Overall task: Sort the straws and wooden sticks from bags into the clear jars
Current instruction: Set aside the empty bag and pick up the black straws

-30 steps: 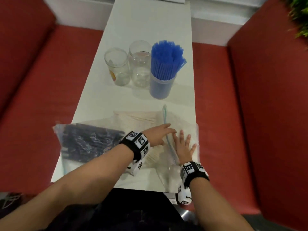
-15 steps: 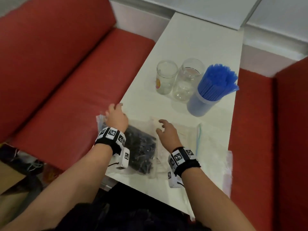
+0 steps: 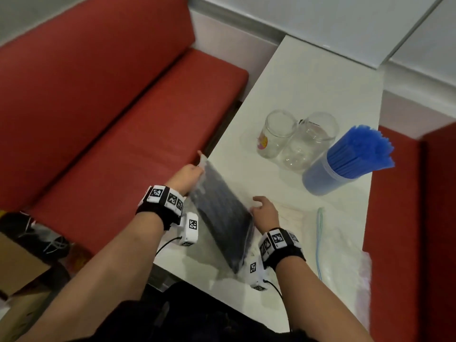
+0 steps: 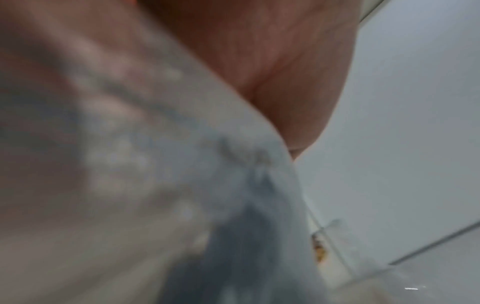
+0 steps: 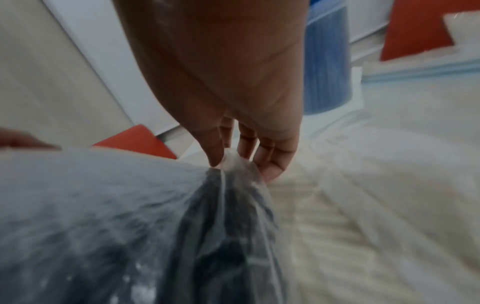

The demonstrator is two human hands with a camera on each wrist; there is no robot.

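A clear bag of black straws [image 3: 222, 213] is lifted on edge above the white table [image 3: 308, 95]. My left hand [image 3: 187, 176] grips the bag's far top corner. My right hand [image 3: 264, 211] pinches the near top corner [image 5: 233, 164] between thumb and fingers. A bag of wooden sticks [image 3: 293, 218] lies flat just right of my right hand. Two empty clear jars [image 3: 276, 134] [image 3: 311, 141] stand side by side further back. A third jar packed with blue straws [image 3: 345, 161] stands to their right. The left wrist view is blurred, showing only plastic [image 4: 182, 164] against my palm.
An emptied clear bag with a blue zip strip [image 3: 320, 243] lies at the table's right edge. Red bench seats [image 3: 123, 144] flank the table on both sides. A cardboard box [image 3: 17, 267] sits on the floor at the lower left.
Both hands left the emptied bag, went left to the black-straw bag and raised it from flat to standing on edge. The head view has swung left.
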